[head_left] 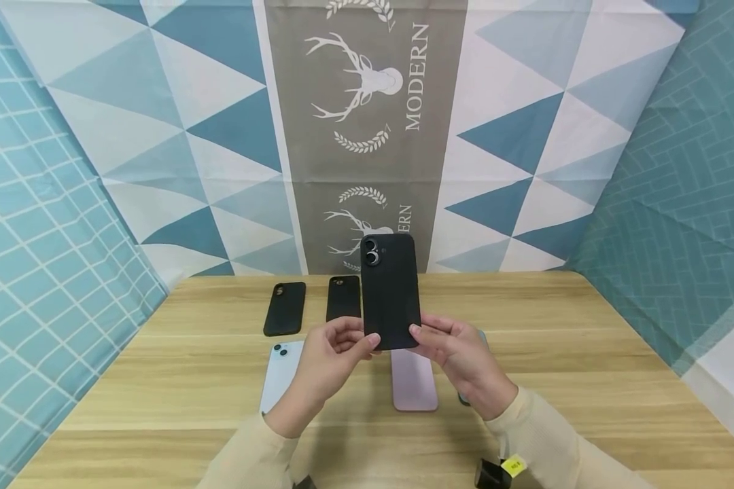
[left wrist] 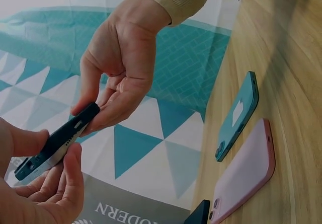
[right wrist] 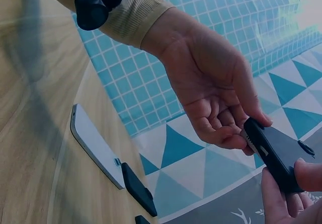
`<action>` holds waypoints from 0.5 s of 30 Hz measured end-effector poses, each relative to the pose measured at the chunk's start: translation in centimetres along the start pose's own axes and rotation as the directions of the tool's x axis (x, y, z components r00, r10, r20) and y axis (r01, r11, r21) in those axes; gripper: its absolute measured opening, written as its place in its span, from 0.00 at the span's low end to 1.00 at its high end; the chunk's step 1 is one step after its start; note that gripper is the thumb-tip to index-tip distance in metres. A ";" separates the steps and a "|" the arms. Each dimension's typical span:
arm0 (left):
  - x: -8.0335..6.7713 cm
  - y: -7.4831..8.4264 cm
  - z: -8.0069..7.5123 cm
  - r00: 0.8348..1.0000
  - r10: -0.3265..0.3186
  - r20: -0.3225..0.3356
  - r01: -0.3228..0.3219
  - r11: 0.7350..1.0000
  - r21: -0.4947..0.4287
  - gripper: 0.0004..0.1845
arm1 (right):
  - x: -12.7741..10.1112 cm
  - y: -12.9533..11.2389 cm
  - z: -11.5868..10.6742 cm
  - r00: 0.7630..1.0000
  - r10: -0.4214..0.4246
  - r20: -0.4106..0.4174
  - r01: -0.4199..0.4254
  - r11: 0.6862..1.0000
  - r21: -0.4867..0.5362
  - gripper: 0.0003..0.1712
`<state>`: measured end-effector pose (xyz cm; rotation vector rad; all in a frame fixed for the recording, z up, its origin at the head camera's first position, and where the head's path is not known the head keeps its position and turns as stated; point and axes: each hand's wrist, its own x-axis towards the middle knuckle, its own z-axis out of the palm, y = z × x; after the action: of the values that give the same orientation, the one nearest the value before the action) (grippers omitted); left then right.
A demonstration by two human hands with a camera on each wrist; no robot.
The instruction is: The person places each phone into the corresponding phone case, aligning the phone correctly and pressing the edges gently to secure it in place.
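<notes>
A phone in a black case (head_left: 391,292) is held up over the table, camera lenses at its top left in the head view. My left hand (head_left: 324,363) pinches its lower left corner, thumb on the back. My right hand (head_left: 465,360) grips the lower right corner the same way. In the left wrist view, the phone's bottom edge (left wrist: 64,144) shows holes and a pale strip beside the black case. Under the hands lies a pink phone (head_left: 414,386). A teal phone (left wrist: 239,116) is mostly hidden behind my right hand in the head view.
A pale blue phone (head_left: 281,372) lies on the wooden table (head_left: 159,407), left of my left hand. Two black phone cases lie farther back, one at left (head_left: 285,309), the other (head_left: 343,297) partly behind the held phone. Patterned cloth (head_left: 220,136) hangs around the table.
</notes>
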<state>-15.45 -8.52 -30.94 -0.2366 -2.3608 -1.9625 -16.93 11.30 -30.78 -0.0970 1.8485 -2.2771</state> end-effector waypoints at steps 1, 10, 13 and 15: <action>0.0 0.0 0.0 1.000 0.007 -0.006 -0.007 1.000 0.000 0.15 | 0.0 0.0 0.0 1.000 0.002 -0.004 -0.002 1.000 0.001 0.28; 0.0 0.2 0.2 1.000 -0.011 -0.017 0.011 1.000 -0.027 0.13 | -0.3 0.0 0.2 0.999 -0.014 -0.030 0.014 1.000 0.017 0.26; 0.0 0.4 0.1 1.000 -0.015 -0.012 0.015 0.999 -0.030 0.11 | -0.3 -0.1 0.2 1.000 -0.005 -0.025 0.006 1.000 0.024 0.27; 0.0 0.4 0.0 1.000 -0.013 -0.009 0.013 0.999 -0.034 0.10 | -0.3 0.0 0.2 1.000 0.003 -0.012 -0.002 0.999 0.032 0.28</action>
<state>-15.43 -8.44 -30.56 -0.2138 -2.3305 -2.0063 -16.57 11.18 -30.68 -0.0761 1.8166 -2.3096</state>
